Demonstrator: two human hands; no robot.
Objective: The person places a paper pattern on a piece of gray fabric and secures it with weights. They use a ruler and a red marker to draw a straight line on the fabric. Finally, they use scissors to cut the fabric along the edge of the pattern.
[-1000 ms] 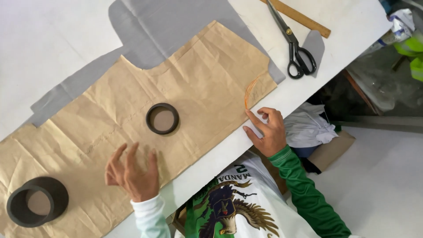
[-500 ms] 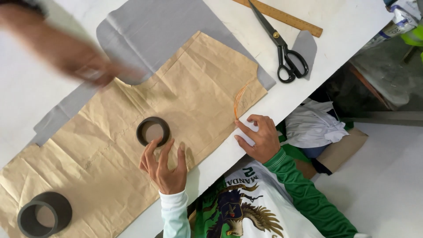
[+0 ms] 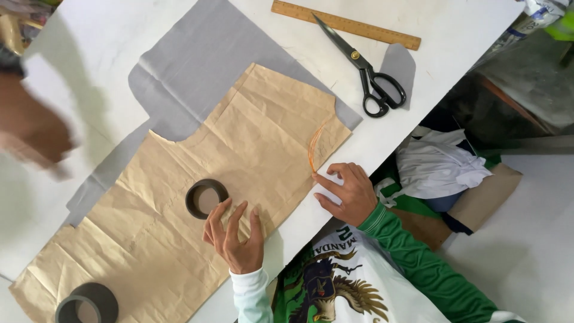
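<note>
Hands first: the left hand (image 3: 236, 236) is spread open on the brown paper pattern (image 3: 197, 197), fingers apart, fingertips right at the rim of a grey tape roll (image 3: 206, 198) that sits flat near the middle of the paper. Nothing is gripped there. The right hand (image 3: 347, 191) lies flat on the white bench (image 3: 460, 36) at the paper's near corner, fingers loosely together, and I cannot tell whether it pins anything beneath them.

Now across from the left. A blurred arm of another person (image 3: 33, 128) hangs over the bench's far left side, well apart from both hands. Down at the bottom left, a second, bigger tape roll (image 3: 86, 304) rests on the paper's end. Grey cloth (image 3: 197, 66) lies under the paper and sticks out beyond its upper edge. An orange curved line (image 3: 313, 146) marks the paper just above the right hand. Further right come black-handled scissors (image 3: 365, 72), closed, touching a small grey cloth piece (image 3: 399, 66), with a wooden ruler (image 3: 347, 24) beyond. Off the bench edge, white and green clothes (image 3: 439, 167) are piled up.
</note>
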